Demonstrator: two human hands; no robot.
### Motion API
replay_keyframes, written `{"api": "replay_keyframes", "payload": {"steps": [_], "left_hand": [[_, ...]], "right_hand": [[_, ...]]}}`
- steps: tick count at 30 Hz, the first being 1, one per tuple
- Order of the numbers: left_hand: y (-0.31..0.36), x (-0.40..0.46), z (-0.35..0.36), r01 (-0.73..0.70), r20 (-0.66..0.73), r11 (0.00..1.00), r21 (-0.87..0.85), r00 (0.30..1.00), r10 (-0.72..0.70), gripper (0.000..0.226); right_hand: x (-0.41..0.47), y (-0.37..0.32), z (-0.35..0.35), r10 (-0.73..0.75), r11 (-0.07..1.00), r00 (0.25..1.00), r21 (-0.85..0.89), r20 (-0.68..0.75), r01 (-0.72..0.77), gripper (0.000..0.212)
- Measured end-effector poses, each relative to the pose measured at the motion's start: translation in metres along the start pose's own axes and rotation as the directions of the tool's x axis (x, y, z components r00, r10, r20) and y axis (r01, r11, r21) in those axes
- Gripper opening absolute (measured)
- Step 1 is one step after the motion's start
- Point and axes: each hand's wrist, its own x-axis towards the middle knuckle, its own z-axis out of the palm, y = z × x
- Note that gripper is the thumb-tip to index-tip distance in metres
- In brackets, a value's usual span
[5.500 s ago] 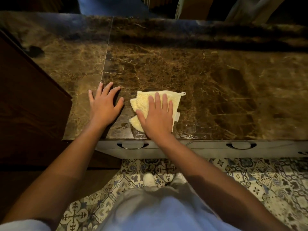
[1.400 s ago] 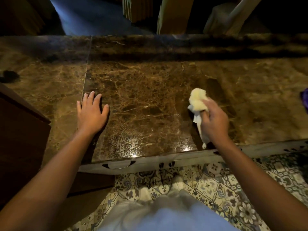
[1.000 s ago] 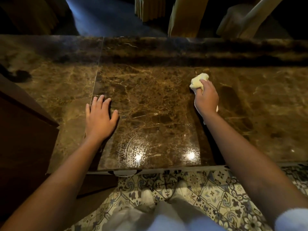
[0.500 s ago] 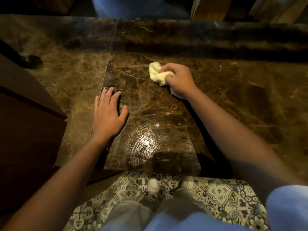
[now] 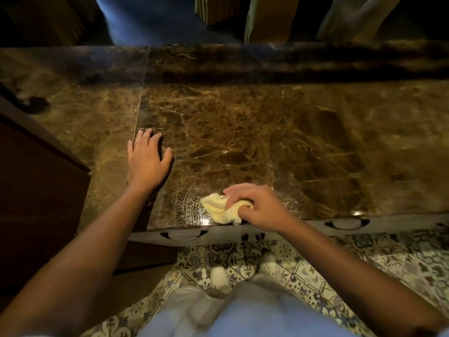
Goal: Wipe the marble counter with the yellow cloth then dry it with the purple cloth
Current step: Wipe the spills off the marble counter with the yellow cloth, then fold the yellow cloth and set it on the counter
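— Marble counter (image 5: pixel 243 122), brown and veined. What sits at its left?

— The left hand (image 5: pixel 147 160), lying flat with fingers spread, palm down on the stone, where it lay half a second ago.

— And to the right of that hand?

— A wet, streaked patch of stone, then the yellow cloth (image 5: pixel 224 210), bunched up. The right hand (image 5: pixel 257 206) is clamped on it at the counter's near edge, above a drawer handle (image 5: pixel 183 235). Half a second ago it held the cloth farther out, beyond the left hand's fingertips.
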Motion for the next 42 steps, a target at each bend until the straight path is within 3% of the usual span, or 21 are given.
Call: {"api": "replay_keyframes", "payload": {"steps": [4, 6, 8, 11, 13, 15, 18, 20, 23, 26, 30, 32, 35, 42], "left_hand": [[0.023, -0.028, -0.011, -0.143, -0.078, 0.985, -0.096, 0.988, 0.136, 0.032], [0.052, -0.054, -0.023, -0.156, -0.037, 0.963, -0.221, 0.988, 0.151, 0.031], [0.089, -0.084, -0.039, -0.052, 0.164, 0.894, -0.446, 0.977, 0.138, 0.042], [0.150, -0.119, -0.053, 0.218, 0.475, 0.693, -0.688, 0.857, 0.202, 0.068], [0.185, -0.137, -0.055, 0.340, 0.547, 0.551, -0.762, 0.794, 0.267, 0.076], [0.212, -0.154, -0.055, 0.374, 0.540, 0.463, -0.803, 0.786, 0.300, 0.068], [0.246, -0.177, -0.048, 0.338, 0.496, 0.443, -0.831, 0.809, 0.314, 0.043], [0.269, -0.191, -0.040, 0.355, 0.486, 0.400, -0.845, 0.820, 0.301, 0.038], [0.306, -0.210, -0.031, 0.377, 0.486, 0.359, -0.854, 0.825, 0.289, 0.035], [0.339, -0.225, -0.022, 0.403, 0.500, 0.336, -0.851, 0.817, 0.288, 0.034], [0.379, -0.238, -0.015, 0.429, 0.507, 0.288, -0.856, 0.807, 0.304, 0.039], [0.400, -0.245, -0.013, 0.404, 0.494, 0.307, -0.861, 0.806, 0.325, 0.036], [0.424, -0.254, -0.006, 0.398, 0.482, 0.287, -0.871, 0.800, 0.356, 0.036], [0.466, -0.259, 0.022, 0.353, 0.467, 0.332, -0.874, 0.797, 0.383, 0.071]], "right_hand": [[-0.048, -0.007, -0.010, 0.105, 0.993, 0.992, 0.063, -0.073, -0.101, 0.032], [-0.066, -0.013, -0.023, 0.140, 0.987, 0.977, 0.099, -0.161, -0.125, 0.032], [-0.080, -0.024, -0.040, 0.133, 0.985, 0.958, 0.137, -0.255, -0.100, 0.034], [-0.097, -0.041, -0.063, 0.031, 0.992, 0.937, 0.126, -0.349, 0.014, 0.040], [-0.110, -0.047, -0.072, -0.075, 0.995, 0.931, 0.036, -0.358, 0.094, 0.040], [-0.125, -0.045, -0.076, -0.165, 0.986, 0.921, -0.079, -0.353, 0.146, 0.038], [-0.155, -0.031, -0.083, -0.240, 0.969, 0.907, -0.136, -0.347, 0.205, 0.041], [-0.179, -0.017, -0.094, -0.211, 0.977, 0.915, -0.051, -0.343, 0.206, 0.043], [-0.221, 0.005, -0.116, -0.069, 0.962, 0.930, 0.222, -0.361, 0.158, 0.045], [-0.257, 0.025, -0.133, 0.124, 0.873, 0.924, 0.482, -0.361, 0.071, 0.061], [-0.287, 0.047, -0.152, 0.379, 0.774, 0.891, 0.613, -0.251, -0.156, 0.061], [-0.302, 0.051, -0.162, 0.399, 0.751, 0.901, 0.624, -0.171, -0.214, 0.043], [-0.324, 0.057, -0.178, 0.374, 0.738, 0.904, 0.657, -0.207, -0.154, 0.025], [-0.361, 0.069, -0.222, 0.387, 0.728, 0.795, 0.684, -0.467, 0.047, 0.027]]}}
